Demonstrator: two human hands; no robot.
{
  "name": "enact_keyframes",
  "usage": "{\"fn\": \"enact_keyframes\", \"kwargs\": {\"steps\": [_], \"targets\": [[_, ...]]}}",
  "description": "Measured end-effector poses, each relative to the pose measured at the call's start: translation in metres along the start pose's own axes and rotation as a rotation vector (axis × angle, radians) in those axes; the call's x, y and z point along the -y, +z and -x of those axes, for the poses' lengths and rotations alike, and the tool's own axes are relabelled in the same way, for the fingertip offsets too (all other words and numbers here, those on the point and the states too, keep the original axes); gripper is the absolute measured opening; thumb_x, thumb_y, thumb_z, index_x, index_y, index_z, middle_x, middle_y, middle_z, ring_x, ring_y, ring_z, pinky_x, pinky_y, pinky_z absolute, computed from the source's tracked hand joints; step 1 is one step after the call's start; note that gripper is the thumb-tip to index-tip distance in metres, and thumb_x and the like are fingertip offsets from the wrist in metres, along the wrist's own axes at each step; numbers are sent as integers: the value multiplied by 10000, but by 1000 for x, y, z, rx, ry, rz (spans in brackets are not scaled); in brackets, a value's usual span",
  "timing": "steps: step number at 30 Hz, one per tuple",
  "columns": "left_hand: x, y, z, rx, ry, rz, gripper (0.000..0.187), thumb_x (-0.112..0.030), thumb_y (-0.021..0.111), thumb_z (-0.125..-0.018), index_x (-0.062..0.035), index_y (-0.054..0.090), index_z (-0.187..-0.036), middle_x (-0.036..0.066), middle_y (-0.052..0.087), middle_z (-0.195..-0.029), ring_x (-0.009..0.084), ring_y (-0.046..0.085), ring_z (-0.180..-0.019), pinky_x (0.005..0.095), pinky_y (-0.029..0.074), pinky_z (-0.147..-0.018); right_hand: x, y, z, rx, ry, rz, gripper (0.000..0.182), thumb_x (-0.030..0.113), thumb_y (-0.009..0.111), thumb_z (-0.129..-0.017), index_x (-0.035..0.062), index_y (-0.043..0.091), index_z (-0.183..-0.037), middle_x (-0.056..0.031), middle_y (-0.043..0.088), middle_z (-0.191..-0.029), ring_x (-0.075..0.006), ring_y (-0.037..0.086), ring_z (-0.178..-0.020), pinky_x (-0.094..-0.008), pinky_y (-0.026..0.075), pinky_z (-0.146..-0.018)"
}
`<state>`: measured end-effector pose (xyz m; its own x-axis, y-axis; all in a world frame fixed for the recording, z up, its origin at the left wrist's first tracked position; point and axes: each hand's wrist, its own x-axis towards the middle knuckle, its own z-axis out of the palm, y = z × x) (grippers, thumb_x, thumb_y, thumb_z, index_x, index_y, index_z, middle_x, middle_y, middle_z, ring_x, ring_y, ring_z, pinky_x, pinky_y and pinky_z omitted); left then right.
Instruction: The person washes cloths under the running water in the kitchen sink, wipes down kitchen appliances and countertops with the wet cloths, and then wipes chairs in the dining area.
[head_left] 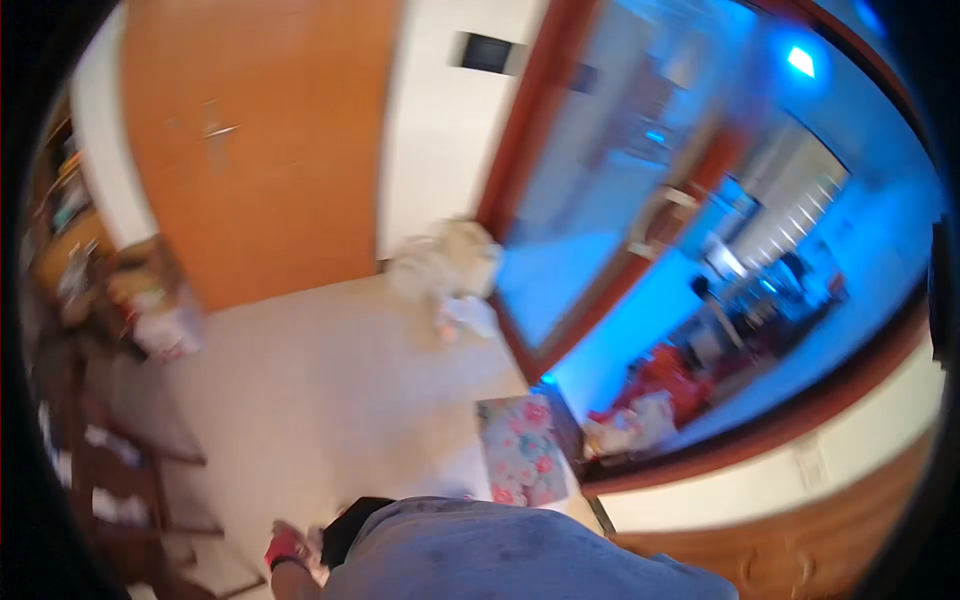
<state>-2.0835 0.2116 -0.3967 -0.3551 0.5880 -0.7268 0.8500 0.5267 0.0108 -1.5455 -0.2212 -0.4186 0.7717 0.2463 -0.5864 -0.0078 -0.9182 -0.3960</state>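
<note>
My left hand (287,545) hangs low beside my body at the bottom edge, with a dark band at its wrist. Something red shows at the hand, but blur hides how the fingers lie and whether they hold it. Just right of it is a small pinkish shape that I cannot make out. My blue-grey top (480,550) fills the bottom middle. My right hand does not show.
A brown door (260,150) stands at the back left. Pale bags (445,262) lie on the floor by the red-framed glass doorway (590,325), near a floral mat (523,450). Blue light fills the space beyond. Dark wooden furniture (115,470) and a cluttered shelf (75,245) line the left side.
</note>
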Motion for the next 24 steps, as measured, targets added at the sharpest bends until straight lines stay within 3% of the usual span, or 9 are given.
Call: {"fn": "enact_keyframes", "kwargs": {"steps": [10, 11, 12, 13, 15, 17, 18, 22, 24], "targets": [[157, -52, -2, 102, -360, 438, 611, -564, 385, -821, -125, 646, -1156, 118, 614, -1217, 252, 566, -1149, 386, 410, -973, 206, 73, -8, 71, -25, 88, 567, 418, 735, -727, 136, 602, -1201, -90, 687, -1011, -277, 653, -908, -371, 506, -785], [185, -32, -21, 9, -369, 325, 585, -548, 421, -810, -95, 677, -1077, 131, 669, -1082, 265, 603, -1082, 374, 433, -943, 218, 90, -45, 33, -188, 141, 560, 373, 753, -718, 91, 604, -1179, -94, 683, -991, -256, 647, -893, -363, 509, -768], [206, -8, -37, -54, -517, 365, 620, -576, 371, -828, -86, 692, -1032, 134, 679, -1043, 271, 619, -1055, 381, 449, -921, 232, 107, -78, -19, -353, 204, 554, 329, 770, -710, 46, 606, -1158, -97, 679, -972, -236, 641, -878, -354, 512, -750], [210, -21, -19, 4, -531, 496, 637, -581, 350, -838, -87, 684, -1059, 144, 669, -1072, 284, 614, -1066, 379, 445, -934, 240, 124, -118, -83, -511, 271, 549, 284, 788, -702, 1, 609, -1136, -101, 675, -953, -215, 635, -863, -346, 514, -733], [201, -49, 22, 61, -578, 671, 654, -587, 329, -848, -87, 676, -1087, 154, 658, -1101, 297, 609, -1077, 377, 442, -948, 329, 150, -110, 49, -450, -289, 514, 248, 804, -692, -13, 629, -1099, -114, 669, -967, -204, 634, -853, -313, 519, -717], [205, -48, 47, 37, -690, 854, 663, -588, 311, -862, -89, 665, -1117, 148, 627, -1176, 295, 598, -1101, 365, 433, -962, 420, 175, -70, 186, -605, -264, 545, 285, 805, -698, -27, 625, -1107, -116, 669, -999, -207, 643, -846, -326, 522, -738], [239, 11, 17, -36, -734, 893, 643, -581, 333, -861, -91, 666, -1114, 134, 638, -1158, 284, 597, -1102, 360, 434, -960, 449, 195, -75, 285, -646, -314, 557, 296, 808, -697, -29, 625, -1111, -118, 669, -1007, -212, 646, -841, -331, 523, -742], [208, 11, 89, -30, -848, 973, 639, -576, 366, -852, -91, 626, -1176, 143, 625, -1182, 278, 560, -1161, 371, 406, -995, 561, 268, -65, 389, -753, -46, 611, 320, 810, -696, -29, 599, -1152, -125, 663, -1024, -227, 646, -840, -348, 527, -752], [201, 50, 99, -30, -929, 908, 640, -584, 398, -854, -125, 560, -1269, 102, 572, -1274, 265, 518, -1199, 376, 395, -997, 603, 322, -84, 767, -764, -55, 639, 329, 804, -703, -34, 577, -1179, -137, 656, -1046, -240, 645, -867, -359, 527, -774]]}}
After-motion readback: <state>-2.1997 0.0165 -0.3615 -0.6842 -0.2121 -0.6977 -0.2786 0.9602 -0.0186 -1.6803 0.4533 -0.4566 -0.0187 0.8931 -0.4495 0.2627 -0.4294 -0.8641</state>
